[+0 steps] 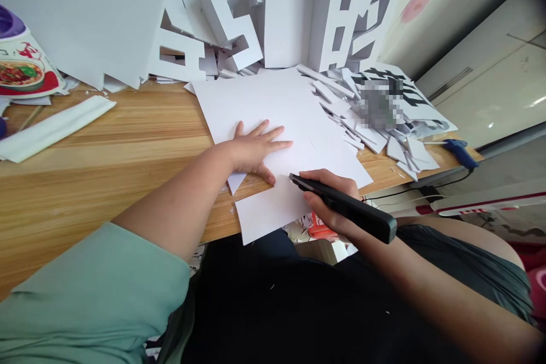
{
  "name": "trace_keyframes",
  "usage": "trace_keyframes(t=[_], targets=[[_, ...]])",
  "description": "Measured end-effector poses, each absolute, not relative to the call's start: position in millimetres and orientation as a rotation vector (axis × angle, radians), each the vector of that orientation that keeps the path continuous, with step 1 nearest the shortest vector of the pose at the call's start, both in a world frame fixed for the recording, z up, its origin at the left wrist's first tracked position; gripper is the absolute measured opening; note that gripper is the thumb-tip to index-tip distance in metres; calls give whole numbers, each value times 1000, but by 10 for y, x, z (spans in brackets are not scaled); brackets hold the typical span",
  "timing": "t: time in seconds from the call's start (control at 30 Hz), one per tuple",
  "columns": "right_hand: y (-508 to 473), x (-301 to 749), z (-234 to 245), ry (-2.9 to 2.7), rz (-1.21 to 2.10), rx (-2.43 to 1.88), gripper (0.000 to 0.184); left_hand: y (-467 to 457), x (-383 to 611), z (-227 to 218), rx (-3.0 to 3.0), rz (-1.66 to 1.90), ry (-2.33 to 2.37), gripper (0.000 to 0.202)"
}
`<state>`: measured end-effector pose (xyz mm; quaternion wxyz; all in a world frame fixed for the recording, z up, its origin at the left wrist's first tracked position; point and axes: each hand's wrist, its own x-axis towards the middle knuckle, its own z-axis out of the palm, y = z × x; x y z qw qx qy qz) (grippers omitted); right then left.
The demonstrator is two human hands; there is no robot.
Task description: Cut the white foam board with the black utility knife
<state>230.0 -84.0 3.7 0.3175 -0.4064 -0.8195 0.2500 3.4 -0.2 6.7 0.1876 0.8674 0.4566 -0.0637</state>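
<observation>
Head view: a patch of the printed sheets (384, 103) at the right is blurred out, and the knife's blade tip cannot be made out. My left hand (255, 148) lies flat, fingers spread, on the white foam board (281, 108). My right hand (330, 199) grips a black utility knife (341, 207), its tip on the board's near edge. The wooden table (106, 153) holds offcuts and cut-out letters (226, 28).

A sign-making workshop: large white cut-out letters (341, 5) stand at the top of the frame, foam-board offcuts (375, 125) litter the wooden workbench (106, 148), a blue glue gun (460, 151) at right.
</observation>
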Motion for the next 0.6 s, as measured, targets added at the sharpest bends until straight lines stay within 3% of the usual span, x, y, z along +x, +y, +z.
trace_keyframes(t=[0.3, 0.6], targets=[[-1047, 2446, -15, -2225, 518, -980, 33, 11, 27, 73, 2456, -193, 1283, 102], [-1300, 2705, -42, -2225, 578, -928, 45, -8, 57, 133, 2430, -234, 1315, 101]])
